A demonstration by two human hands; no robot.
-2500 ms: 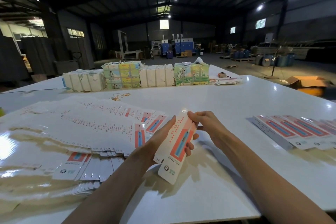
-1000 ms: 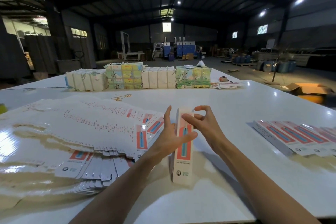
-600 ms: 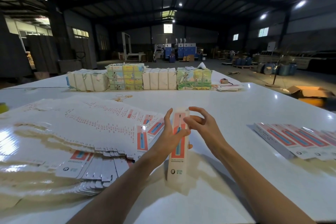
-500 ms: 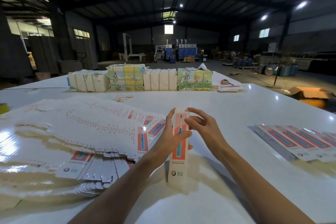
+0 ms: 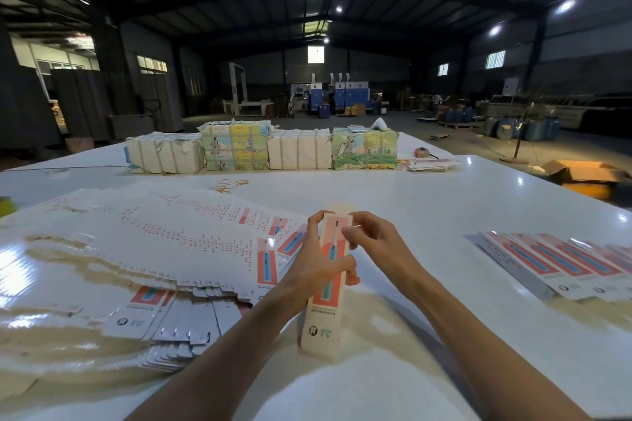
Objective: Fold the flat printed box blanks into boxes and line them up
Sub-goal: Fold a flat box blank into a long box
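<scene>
A long, narrow printed box (image 5: 323, 318), white with a red panel and a blue toothbrush picture, stands upright on the white table (image 5: 427, 208) in front of me. My left hand (image 5: 313, 270) grips its middle from the left side. My right hand (image 5: 372, 243) has curled fingers at the box's top end, where a flap sticks up. A wide fanned stack of flat box blanks (image 5: 143, 249) lies to the left. A row of folded boxes (image 5: 561, 260) lies side by side at the right.
Wrapped paper bundles (image 5: 263, 150) stand in a line along the table's far edge, with a small pile of blanks (image 5: 431, 164) beside them. Rubber bands (image 5: 227, 185) lie in the middle. An open cardboard carton (image 5: 584, 176) sits on the floor to the right.
The flat blank I held tilted has been opened into a box and stood upright on the table. My right hand has moved onto its top end.
</scene>
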